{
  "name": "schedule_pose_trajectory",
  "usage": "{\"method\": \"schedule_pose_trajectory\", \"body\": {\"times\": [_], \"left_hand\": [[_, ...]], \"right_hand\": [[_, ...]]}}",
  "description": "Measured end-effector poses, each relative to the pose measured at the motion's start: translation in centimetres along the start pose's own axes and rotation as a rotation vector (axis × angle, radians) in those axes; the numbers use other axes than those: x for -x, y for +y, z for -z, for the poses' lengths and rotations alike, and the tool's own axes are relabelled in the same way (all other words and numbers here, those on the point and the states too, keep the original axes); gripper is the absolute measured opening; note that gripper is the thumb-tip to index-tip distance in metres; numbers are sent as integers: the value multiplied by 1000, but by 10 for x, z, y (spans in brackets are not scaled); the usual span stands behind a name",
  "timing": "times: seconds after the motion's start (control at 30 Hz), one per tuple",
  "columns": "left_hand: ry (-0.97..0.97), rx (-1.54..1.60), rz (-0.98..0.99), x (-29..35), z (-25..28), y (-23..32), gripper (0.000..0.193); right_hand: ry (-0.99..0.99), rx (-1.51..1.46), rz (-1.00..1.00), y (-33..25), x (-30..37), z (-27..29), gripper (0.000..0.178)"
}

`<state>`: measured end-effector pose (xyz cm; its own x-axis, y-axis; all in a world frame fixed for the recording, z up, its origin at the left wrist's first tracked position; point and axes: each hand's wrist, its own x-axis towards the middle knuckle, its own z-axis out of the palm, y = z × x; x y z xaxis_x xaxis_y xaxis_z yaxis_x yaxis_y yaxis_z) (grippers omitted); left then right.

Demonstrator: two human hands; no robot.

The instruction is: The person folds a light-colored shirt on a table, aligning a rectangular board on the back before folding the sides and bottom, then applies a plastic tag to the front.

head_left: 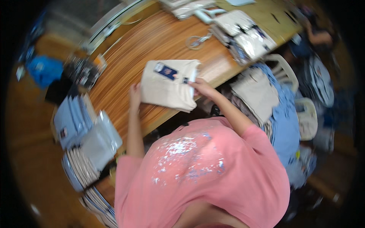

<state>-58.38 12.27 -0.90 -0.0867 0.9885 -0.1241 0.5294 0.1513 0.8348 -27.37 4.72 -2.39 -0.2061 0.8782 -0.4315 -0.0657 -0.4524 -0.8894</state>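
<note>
One big wood-grain table (125, 53), smooth, streaked brown, runs diagonally across the view. Pink T-shirt (251, 171) on the wearer, soft knit, speckled white-and-blue chest print. Right side: heaped light-blue cloth (284, 125), wrinkled, with beige folded cloth (254, 93) beside it; white plastic chair (285, 70) with slatted back behind. Left side: light-blue folded stack (72, 117), glossy clear-film pack (100, 140) next to it. Far end of table: film-wrapped garment stack (243, 34), shiny, squared off; near it a pale handled tool (207, 15), blurred, and a thin clear ring (195, 42).

Folded beige garment (163, 87): flat, roughly rectangular, matte fabric, white strip showing along its right edge. Navy-and-white tag (165, 71) lies slanted near the top; small dark label (185, 80) near the right edge.

Garment sits between both hands at the table's near side, lower right corner reaching past the table edge. Right hand (203, 88) pinches its right edge, fingertips just beside the dark label. Left hand (135, 94) is at the left edge, blurred; cannot tell whether its fingers are closed on the fabric.
</note>
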Motion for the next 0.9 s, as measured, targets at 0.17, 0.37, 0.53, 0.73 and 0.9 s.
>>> {"method": "schedule_pose_trajectory", "body": {"times": [0.17, 0.37, 0.53, 0.73, 0.9], "left_hand": [[-37, -83, 76, -43, -16, -9, 37], [-134, 55, 144, -49, -16, -35, 26], [48, -102, 80, -34, -33, -22, 30], [254, -304, -113, -44, -44, -18, 37], [28, -337, 47, -57, -46, 16, 47]], "right_hand": [[-7, 11, -113, -1, 7, -1, 29], [61, 2, -149, -15, 36, 9, 26], [54, -24, -151, -13, 73, 48, 27], [95, -1, -166, -6, 55, 36, 29], [198, -12, -7, 7, 25, 15, 13]]}}
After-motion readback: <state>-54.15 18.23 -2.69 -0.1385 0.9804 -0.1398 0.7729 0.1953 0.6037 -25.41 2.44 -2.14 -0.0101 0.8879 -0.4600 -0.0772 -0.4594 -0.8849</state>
